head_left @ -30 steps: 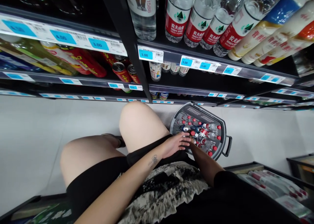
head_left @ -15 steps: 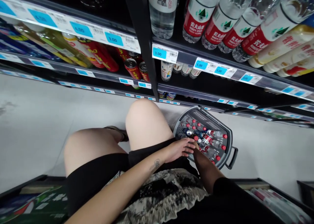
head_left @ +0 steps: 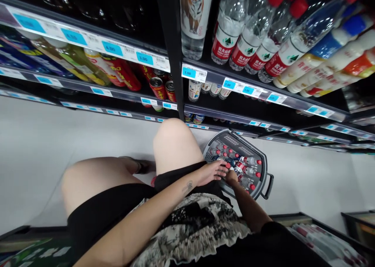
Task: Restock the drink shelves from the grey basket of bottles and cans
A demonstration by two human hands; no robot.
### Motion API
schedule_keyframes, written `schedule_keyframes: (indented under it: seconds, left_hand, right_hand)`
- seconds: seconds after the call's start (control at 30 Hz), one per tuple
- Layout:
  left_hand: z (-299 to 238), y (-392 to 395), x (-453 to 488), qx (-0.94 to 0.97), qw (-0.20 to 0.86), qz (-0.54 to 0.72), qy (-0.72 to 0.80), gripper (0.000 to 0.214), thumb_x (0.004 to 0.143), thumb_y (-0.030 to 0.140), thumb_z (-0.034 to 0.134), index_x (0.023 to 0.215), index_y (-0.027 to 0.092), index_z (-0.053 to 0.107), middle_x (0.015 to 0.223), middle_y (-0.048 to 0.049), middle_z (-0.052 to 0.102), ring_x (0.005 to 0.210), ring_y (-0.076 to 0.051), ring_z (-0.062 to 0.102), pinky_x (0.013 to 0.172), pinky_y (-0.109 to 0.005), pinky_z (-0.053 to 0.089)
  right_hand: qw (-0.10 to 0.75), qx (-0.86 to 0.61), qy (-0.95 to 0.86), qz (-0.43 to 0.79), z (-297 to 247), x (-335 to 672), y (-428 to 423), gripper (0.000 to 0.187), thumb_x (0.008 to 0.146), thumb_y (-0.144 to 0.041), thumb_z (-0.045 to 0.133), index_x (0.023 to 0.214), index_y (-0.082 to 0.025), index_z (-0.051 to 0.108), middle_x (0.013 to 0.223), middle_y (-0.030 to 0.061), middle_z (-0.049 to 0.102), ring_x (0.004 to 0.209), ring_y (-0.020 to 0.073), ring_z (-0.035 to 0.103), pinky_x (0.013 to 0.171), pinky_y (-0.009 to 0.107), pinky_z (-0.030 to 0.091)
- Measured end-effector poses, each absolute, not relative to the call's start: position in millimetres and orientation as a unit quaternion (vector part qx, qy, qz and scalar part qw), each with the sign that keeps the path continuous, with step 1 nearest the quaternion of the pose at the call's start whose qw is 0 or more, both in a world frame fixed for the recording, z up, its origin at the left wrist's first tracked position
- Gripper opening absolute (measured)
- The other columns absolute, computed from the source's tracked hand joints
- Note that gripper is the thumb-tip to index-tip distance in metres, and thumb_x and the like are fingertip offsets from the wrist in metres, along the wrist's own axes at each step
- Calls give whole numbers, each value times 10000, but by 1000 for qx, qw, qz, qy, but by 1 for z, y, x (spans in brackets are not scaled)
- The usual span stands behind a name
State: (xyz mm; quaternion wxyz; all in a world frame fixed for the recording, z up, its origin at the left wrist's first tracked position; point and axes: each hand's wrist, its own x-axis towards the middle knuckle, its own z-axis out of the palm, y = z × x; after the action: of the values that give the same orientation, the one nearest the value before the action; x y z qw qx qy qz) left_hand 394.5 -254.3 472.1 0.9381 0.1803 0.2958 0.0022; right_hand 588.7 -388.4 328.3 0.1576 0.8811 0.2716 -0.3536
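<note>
A grey shopping basket (head_left: 260, 161) stands on the floor by my right knee. It holds several red-capped water bottles (head_left: 249, 169) and a can. My left hand (head_left: 211, 171) reaches over the basket's near edge with fingers stretched out, resting on the bottles. My right hand (head_left: 231, 177) is low in the basket just beside the left one; its fingers are curled among the bottles and mostly hidden, so what they grip cannot be made out.
Black store shelves (head_left: 172, 44) rise in front, with blue price tags, large water bottles (head_left: 249, 25) at the top right, red cans (head_left: 158, 88) and green bottles to the left. White floor lies on both sides. Another shelf edge with goods is at the lower right.
The view shifted slightly. Both hands stay at the basket's near edge; the right hand now shows more clearly beside the left among the bottles.
</note>
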Motion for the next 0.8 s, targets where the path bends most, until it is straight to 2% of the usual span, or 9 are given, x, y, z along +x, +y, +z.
schedule_keyframes:
  seconds: [0.13,0.27,0.33,0.43,0.5,0.57,0.7,0.73,0.8]
  left_hand:
    - [470,-260,389,176,941,15,290,424,901,507,593,1157,171,632,1108,-100,649,917,-167,602,800,-279,409]
    - [474,-264,377,185,940,35,284,429,885,498,625,1165,175,637,1188,-120,625,989,-183,586,809,-270,420]
    - [478,-265,370,198,932,52,300,392,899,473,609,1158,182,644,1333,-128,571,1128,-209,542,828,-265,427]
    - [484,-266,364,200,922,81,322,306,952,399,529,1168,211,637,1542,-71,416,1359,-222,390,903,-264,422]
    - [487,-266,362,183,922,100,326,330,984,386,466,1255,240,584,1596,-39,344,1436,-203,312,967,-274,408]
    - [489,-265,361,148,922,124,336,451,1003,476,386,1394,264,461,1629,-46,278,1460,-200,294,998,-293,406]
    - [489,-260,358,63,916,192,346,796,916,750,169,1557,276,166,1649,-130,179,1371,-257,448,963,-333,451]
    - [489,-258,357,58,918,204,334,836,894,777,141,1563,276,151,1631,-149,222,1317,-265,506,947,-339,459]
    - [488,-255,356,71,929,214,293,846,891,780,126,1553,262,216,1537,-165,397,1190,-261,599,912,-342,466]
  right_hand:
    - [143,883,308,-324,356,601,-416,339,920,-408,619,1000,-98,730,1069,189,701,1036,275,657,826,296,459]
    - [84,897,378,-212,409,605,-423,307,833,-458,641,831,-161,717,854,125,719,872,262,675,707,282,412]
    - [16,894,424,-147,440,603,-413,277,774,-453,648,768,-180,692,747,76,692,755,218,653,661,269,386]
    - [-120,859,489,-92,484,593,-389,234,710,-405,624,743,-183,688,662,25,641,636,156,580,640,255,378]
    - [-191,827,523,-75,509,580,-372,229,696,-384,608,737,-179,701,634,12,620,594,135,539,628,250,378]
    - [-243,800,545,-58,530,566,-359,231,700,-374,613,749,-177,722,631,7,626,570,124,519,617,246,385]
    - [-357,768,532,-29,570,542,-345,212,699,-333,664,809,-172,749,680,4,667,556,118,523,571,232,395]
    - [-390,757,524,-28,580,538,-343,203,698,-319,673,813,-170,748,699,8,678,569,123,539,560,228,399]
    - [-452,722,522,-36,604,531,-339,177,692,-291,689,807,-168,744,725,14,693,595,133,574,552,223,416]
